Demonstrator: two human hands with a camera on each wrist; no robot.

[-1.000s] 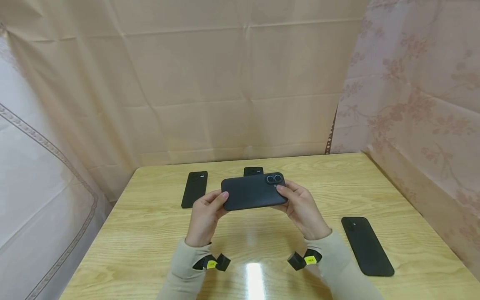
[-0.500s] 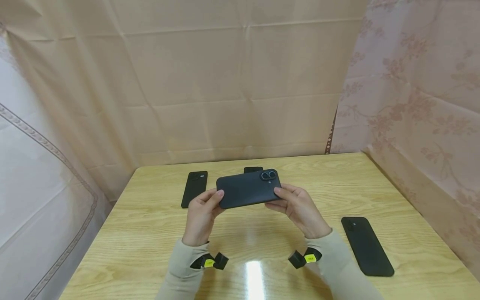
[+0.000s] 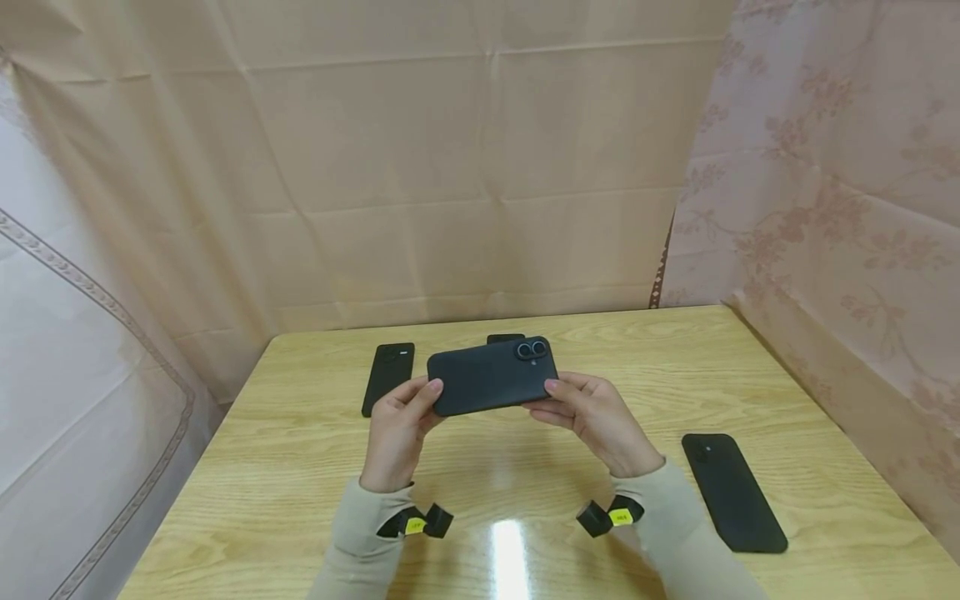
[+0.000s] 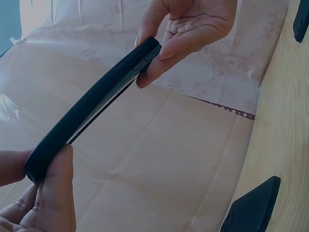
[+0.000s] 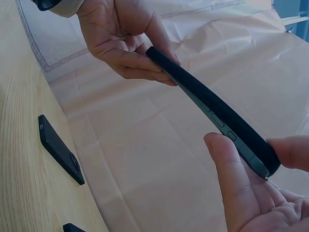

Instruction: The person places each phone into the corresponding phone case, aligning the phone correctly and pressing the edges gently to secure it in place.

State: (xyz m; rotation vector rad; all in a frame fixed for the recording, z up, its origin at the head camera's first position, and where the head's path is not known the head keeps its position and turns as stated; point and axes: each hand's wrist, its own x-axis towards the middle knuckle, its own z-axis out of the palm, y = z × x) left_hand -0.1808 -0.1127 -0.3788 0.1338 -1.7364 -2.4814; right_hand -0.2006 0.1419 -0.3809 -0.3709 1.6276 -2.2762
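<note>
Both hands hold up a dark smartphone (image 3: 491, 379) sideways above the table, its back with two round lenses toward the head camera. My left hand (image 3: 397, 437) pinches one short end, thumb on the back and fingers behind. My right hand (image 3: 600, 417) pinches the camera end the same way. A black phone case (image 5: 207, 101) covers the back and looks bowed along its length. In the right wrist view the phone's greenish side frame (image 5: 244, 152) with buttons shows outside the case edge. A pale sliver runs along the side in the left wrist view.
A black phone (image 3: 388, 379) lies at the back left of the wooden table (image 3: 285, 475). Another phone (image 3: 506, 338) lies behind the held one, mostly hidden. Near the right edge lies a third black phone (image 3: 735, 492). Cloth curtains (image 3: 465, 167) stand behind and at both sides.
The held phone has shifted left and slightly up, and its camera end has tilted a little higher. My left hand moved left with it, and the right fingers moved slightly left.
</note>
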